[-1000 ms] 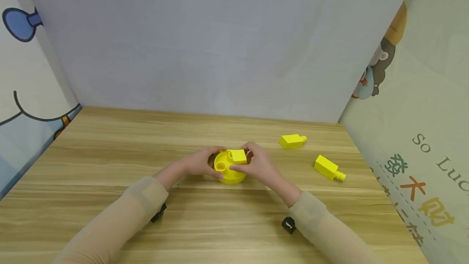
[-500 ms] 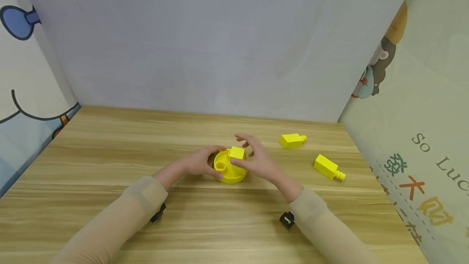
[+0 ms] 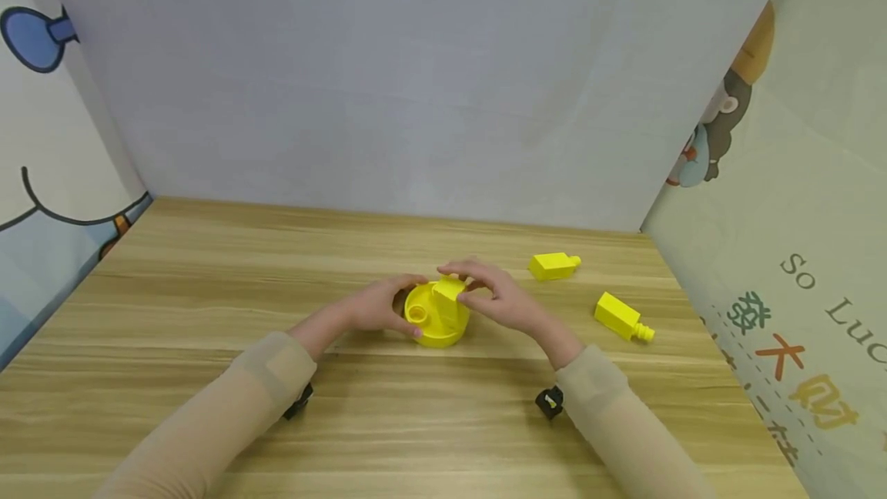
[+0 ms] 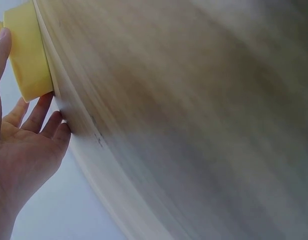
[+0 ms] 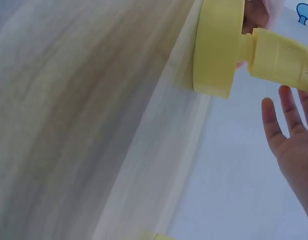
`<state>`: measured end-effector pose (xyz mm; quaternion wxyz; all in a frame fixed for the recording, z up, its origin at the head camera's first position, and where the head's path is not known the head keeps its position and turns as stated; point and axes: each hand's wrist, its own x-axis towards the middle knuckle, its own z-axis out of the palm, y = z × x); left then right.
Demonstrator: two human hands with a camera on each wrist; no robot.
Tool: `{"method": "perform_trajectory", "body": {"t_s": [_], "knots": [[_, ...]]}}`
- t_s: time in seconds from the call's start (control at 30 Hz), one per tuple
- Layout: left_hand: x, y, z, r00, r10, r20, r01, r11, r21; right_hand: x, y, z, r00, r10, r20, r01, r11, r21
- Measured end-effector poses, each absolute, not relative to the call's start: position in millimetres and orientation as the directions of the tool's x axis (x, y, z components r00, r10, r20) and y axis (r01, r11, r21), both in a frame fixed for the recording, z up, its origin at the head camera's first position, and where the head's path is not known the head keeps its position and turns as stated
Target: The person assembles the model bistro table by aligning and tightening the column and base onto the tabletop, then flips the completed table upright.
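A round yellow base (image 3: 443, 339) with raised sockets sits on the wooden table. My left hand (image 3: 379, 306) holds its left side, thumb near the front and fingers behind; the left wrist view shows fingertips at the lower edge. One socket (image 3: 417, 315) faces up unfilled. Over the back right of the base stands a yellow bottle-shaped block (image 5: 280, 57), neck toward the base and leaning a little. My right hand (image 3: 504, 301) pinches this block between thumb and index finger. In the right wrist view its other fingers (image 5: 292, 112) are spread beside the block.
Two similar yellow bottle-shaped blocks lie at the right: one farther back (image 3: 552, 266), the other (image 3: 617, 316) nearer. A pale cloth wall (image 3: 388, 98) rises behind the table (image 3: 229, 276), with printed cloths at both sides.
My right hand loosened on the block, its fingers lifting away, then took hold of it again from the right and back. The block now leans differently. My left hand stays on the base.
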<state>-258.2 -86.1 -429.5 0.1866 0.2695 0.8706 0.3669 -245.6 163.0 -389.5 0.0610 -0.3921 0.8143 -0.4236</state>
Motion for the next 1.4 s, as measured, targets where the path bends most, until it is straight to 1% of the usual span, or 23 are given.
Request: {"method": "perform_trajectory", "body": {"t_s": [0.1,0.23,0.47,0.57,0.67,0.77,0.83,0.9,0.97,1.03,1.13,1.23,1.4], "knots": [[-258,-86,-430,-0.784,0.608,-0.126,0.334,0.584,0.739,-245,162,-390,-0.708,-0.664,0.239,-0.604,0.395,-0.692],[-258,-86,-430,-0.783,0.609,-0.128,0.335,0.585,0.738,-243,162,-393,-0.766,-0.595,0.243,-0.578,0.473,-0.664],[-255,-87,-430,-0.784,0.610,-0.119,0.339,0.580,0.740,-230,157,-395,-0.896,-0.371,0.242,-0.425,0.563,-0.709],[-254,-87,-430,-0.784,0.610,-0.115,0.342,0.579,0.740,-224,155,-395,-0.930,-0.292,0.224,-0.360,0.589,-0.724],[-254,-87,-432,-0.787,0.605,-0.117,0.338,0.583,0.739,-220,153,-395,-0.946,-0.247,0.209,-0.319,0.612,-0.724],[-254,-87,-433,-0.790,0.602,-0.115,0.338,0.584,0.738,-219,153,-394,-0.943,-0.254,0.216,-0.331,0.627,-0.705],[-254,-88,-434,-0.792,0.600,-0.116,0.333,0.583,0.741,-221,156,-393,-0.927,-0.303,0.223,-0.368,0.606,-0.706],[-254,-88,-434,-0.794,0.597,-0.118,0.328,0.584,0.742,-224,163,-393,-0.891,-0.385,0.242,-0.429,0.536,-0.727],[-253,-87,-434,-0.795,0.595,-0.119,0.327,0.585,0.742,-228,171,-393,-0.842,-0.477,0.251,-0.474,0.433,-0.767],[-253,-88,-433,-0.796,0.594,-0.118,0.326,0.585,0.743,-232,179,-394,-0.792,-0.560,0.245,-0.486,0.334,-0.808],[-254,-88,-433,-0.793,0.598,-0.116,0.330,0.582,0.743,-234,184,-398,-0.747,-0.628,0.219,-0.479,0.279,-0.832],[-255,-88,-432,-0.790,0.603,-0.113,0.334,0.578,0.744,-236,185,-402,-0.738,-0.644,0.201,-0.468,0.275,-0.840],[-258,-87,-431,-0.786,0.609,-0.107,0.341,0.572,0.746,-235,184,-403,-0.786,-0.587,0.194,-0.447,0.322,-0.834]]}}
